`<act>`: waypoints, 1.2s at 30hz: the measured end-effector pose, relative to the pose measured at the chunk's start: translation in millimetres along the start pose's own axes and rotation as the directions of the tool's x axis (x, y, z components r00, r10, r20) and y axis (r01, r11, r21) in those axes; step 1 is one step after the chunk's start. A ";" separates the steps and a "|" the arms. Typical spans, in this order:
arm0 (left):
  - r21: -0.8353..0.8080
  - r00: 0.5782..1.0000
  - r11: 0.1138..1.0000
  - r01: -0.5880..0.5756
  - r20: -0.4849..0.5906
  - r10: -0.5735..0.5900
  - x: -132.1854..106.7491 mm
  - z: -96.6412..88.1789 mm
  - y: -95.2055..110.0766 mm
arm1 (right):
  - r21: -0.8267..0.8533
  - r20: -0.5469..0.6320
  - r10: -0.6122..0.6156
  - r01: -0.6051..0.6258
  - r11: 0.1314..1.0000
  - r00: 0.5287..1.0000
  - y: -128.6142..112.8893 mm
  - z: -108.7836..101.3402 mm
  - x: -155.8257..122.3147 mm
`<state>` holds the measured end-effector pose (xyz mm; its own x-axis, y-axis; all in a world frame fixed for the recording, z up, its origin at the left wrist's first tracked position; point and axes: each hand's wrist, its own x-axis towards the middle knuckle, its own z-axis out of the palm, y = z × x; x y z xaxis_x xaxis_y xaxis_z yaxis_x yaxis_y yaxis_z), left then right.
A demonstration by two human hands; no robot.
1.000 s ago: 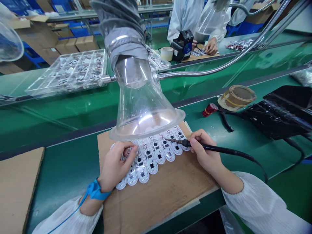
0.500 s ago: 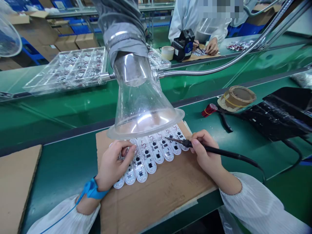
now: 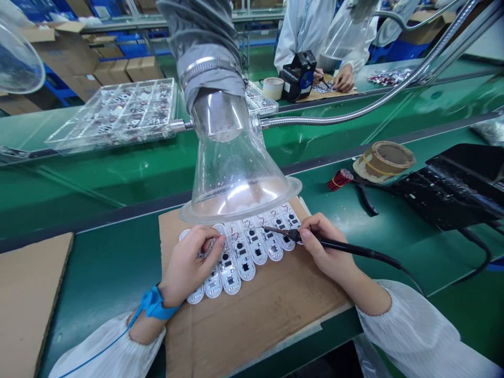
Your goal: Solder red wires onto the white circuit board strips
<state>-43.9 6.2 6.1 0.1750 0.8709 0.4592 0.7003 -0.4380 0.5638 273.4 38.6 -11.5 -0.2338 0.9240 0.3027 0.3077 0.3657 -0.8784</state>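
Note:
A row of white LED circuit boards [image 3: 244,257] with thin red wires lies fanned out on a brown cardboard sheet [image 3: 252,320]. My left hand [image 3: 189,265] rests on the boards at their left end, fingers curled down. Whatever lies under those fingertips is hidden. A blue wrist strap [image 3: 154,304] circles that wrist. My right hand [image 3: 323,248] grips a black soldering iron [image 3: 350,248] like a pen, its thin tip over the boards near their right end. A clear fume funnel [image 3: 238,178] hangs just above the boards, close to both hands.
A green conveyor bench runs across the view. To the right lie a tape roll [image 3: 384,161], red-handled pliers [image 3: 342,179] and a black machine [image 3: 452,189]. A compartment tray of parts [image 3: 114,113] stands behind, and a co-worker's hand [image 3: 344,79] works farther back.
My right hand has shifted slightly left and down, bringing the iron's tip lower over the boards. The view has drifted a little. My left hand stays in place.

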 end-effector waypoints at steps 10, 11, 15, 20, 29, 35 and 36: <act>-0.024 0.997 1.000 0.006 -0.078 -0.007 -4.0 -0.6 -1.7 | 0.006 -0.031 0.070 -0.070 0.998 0.997 -15.8 -2.4 4.1; -0.031 0.994 0.999 0.012 -0.112 -0.015 -4.6 -1.0 -1.8 | 0.015 -0.059 0.073 -0.073 0.997 0.996 -20.1 -1.1 5.5; -0.042 0.980 0.998 0.047 -0.190 -0.054 -5.8 -1.0 -2.8 | 0.096 -0.148 0.063 -0.049 0.994 0.987 -26.0 10.9 9.8; -0.007 0.981 0.997 0.074 -0.179 -0.074 -3.9 -0.9 -2.3 | 0.100 -0.115 0.031 -0.019 0.995 0.993 -12.3 21.6 8.7; 0.007 0.988 0.994 0.108 -0.115 -0.107 -3.6 -1.6 -3.3 | 0.049 -0.052 0.021 -0.018 0.999 0.998 -5.5 20.4 7.3; 0.004 0.990 0.995 0.096 -0.101 -0.095 -2.2 -2.0 -1.5 | -0.008 0.002 0.004 -0.004 1.000 1.000 -5.4 20.2 5.7; 0.004 0.990 0.995 0.097 -0.100 -0.096 -1.9 -2.1 -1.1 | -0.012 0.006 0.000 0.000 1.000 1.000 -5.6 20.0 5.4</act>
<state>-46.5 4.6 6.0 0.0374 0.8823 0.4691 0.7168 -0.3508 0.6026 252.0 39.4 -12.3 -0.2389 0.9232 0.3009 0.3190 0.3673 -0.8737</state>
